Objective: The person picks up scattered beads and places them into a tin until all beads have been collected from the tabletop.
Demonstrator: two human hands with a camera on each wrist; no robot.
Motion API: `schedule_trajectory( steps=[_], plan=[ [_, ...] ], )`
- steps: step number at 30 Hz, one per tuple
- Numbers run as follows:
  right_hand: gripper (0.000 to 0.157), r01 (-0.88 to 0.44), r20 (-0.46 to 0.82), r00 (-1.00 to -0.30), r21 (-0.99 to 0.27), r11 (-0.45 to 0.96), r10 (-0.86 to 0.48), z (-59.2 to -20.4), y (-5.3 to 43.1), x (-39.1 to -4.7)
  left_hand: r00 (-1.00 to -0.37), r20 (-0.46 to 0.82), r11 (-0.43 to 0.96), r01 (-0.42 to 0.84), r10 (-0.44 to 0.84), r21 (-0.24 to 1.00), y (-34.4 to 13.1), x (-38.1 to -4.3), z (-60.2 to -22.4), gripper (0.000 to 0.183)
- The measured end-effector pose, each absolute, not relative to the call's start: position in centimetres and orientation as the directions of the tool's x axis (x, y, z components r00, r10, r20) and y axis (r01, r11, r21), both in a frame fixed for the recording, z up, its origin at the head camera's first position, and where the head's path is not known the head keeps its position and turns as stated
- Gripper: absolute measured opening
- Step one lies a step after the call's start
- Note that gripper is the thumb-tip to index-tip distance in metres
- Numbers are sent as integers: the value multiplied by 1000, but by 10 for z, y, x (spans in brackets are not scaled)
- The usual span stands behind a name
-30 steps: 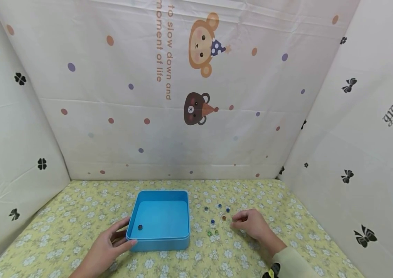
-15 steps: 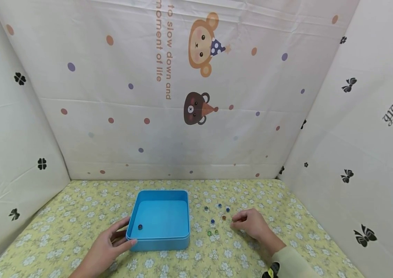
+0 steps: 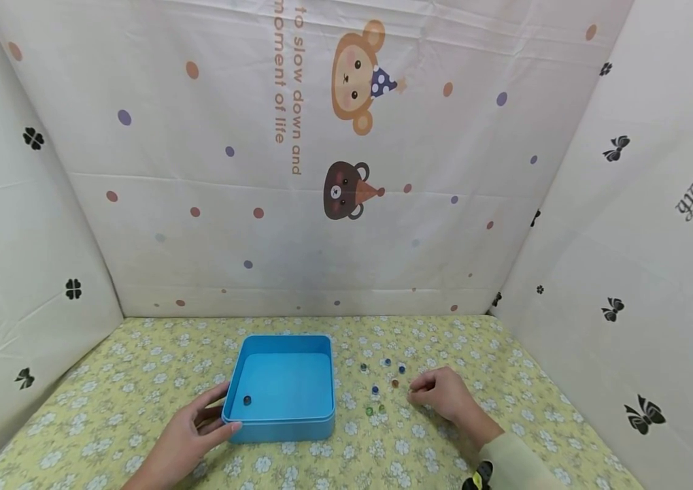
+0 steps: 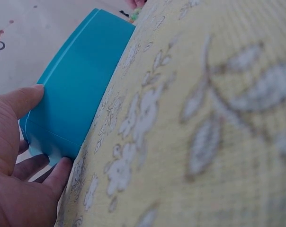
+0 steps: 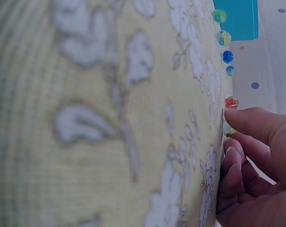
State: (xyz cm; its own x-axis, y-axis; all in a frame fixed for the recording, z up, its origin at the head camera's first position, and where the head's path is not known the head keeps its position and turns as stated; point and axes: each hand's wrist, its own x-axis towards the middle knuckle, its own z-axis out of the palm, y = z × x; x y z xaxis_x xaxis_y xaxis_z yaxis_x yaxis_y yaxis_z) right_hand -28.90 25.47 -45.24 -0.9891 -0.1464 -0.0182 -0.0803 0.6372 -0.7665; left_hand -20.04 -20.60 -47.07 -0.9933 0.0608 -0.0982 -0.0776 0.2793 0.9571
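Observation:
A square blue open-topped box (image 3: 288,388) stands left of the middle, a dark brownish bead (image 3: 247,400) on its floor. My left hand (image 3: 186,432) holds the box's near left corner, thumb on the front wall and fingers against the left side. Right of the box, several small clear beads lie scattered: an orange bead (image 3: 395,384), blue beads (image 3: 375,390) and green beads (image 3: 369,412). Beside the orange one, my right hand (image 3: 444,393) rests low on the cloth. Between its thumb and index finger, a pale yellow-green bead (image 5: 229,128) shows in the right wrist view, partly covered.
A yellow flowered cloth (image 3: 156,381) covers the table. White printed fabric (image 3: 297,272) hangs as a wall behind it, with more fabric walls at left and right. The right sleeve (image 3: 517,463) has a dark band (image 3: 479,476) near it.

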Motion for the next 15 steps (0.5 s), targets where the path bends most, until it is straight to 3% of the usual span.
schedule_trajectory(
  steps=[15],
  plan=[
    [18, -51, -37, -992, -751, 658, -119, -455, 256, -292, -993, -105, 286, -87, 46, 954, -205, -202, -471, 83]
  ],
)
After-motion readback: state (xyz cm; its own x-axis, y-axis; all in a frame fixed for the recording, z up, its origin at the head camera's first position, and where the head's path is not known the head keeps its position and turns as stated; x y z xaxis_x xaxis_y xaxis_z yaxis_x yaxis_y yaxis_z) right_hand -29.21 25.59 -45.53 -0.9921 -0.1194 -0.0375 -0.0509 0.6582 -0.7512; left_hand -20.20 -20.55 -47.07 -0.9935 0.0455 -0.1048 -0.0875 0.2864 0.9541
